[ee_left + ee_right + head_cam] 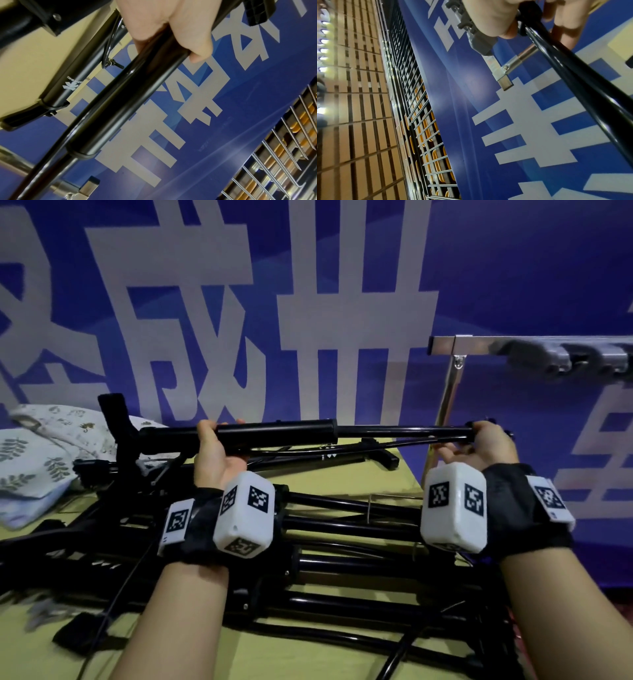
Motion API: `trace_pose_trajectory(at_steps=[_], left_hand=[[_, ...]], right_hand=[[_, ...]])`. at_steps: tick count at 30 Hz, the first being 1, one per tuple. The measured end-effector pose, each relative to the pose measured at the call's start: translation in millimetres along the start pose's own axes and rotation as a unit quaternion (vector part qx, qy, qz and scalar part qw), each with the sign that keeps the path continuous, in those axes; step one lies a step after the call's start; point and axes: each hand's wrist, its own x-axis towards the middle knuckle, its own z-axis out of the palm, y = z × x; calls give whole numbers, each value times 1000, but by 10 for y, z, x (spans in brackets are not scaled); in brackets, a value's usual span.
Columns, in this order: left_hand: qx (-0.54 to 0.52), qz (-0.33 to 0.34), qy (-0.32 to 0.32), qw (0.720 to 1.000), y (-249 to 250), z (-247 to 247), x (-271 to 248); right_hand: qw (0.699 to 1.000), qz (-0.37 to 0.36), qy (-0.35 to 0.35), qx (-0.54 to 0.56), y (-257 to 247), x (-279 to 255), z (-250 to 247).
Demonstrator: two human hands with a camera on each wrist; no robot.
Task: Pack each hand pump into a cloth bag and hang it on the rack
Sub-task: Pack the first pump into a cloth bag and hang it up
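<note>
Pump pile [342,542] below, rack [513,347] beyond.

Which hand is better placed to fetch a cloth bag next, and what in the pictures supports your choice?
Left, probably. The left hand grips the hand pump barrel nearest the cloth bags at the table's left; the right hand holds the rod end by the rack.

White "成" on blue banner [212,302], pump-barrel logo [71,85] unreadable
</note>
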Motion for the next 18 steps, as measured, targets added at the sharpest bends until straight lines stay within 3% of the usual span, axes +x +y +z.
trace_pose_trajectory(at_steps=[7,12,18], left_hand=[[119,-80,0,990,-10,-125,-12],[201,-68,13,977,-38,-160,-40],[119,-51,-28,991,-70,-118,-38]], right_hand=[[997,-65,49,2,196,-61,11],[995,-77,63,3,302,-98,-3],[989,-127,64,41,312,-141,5]])
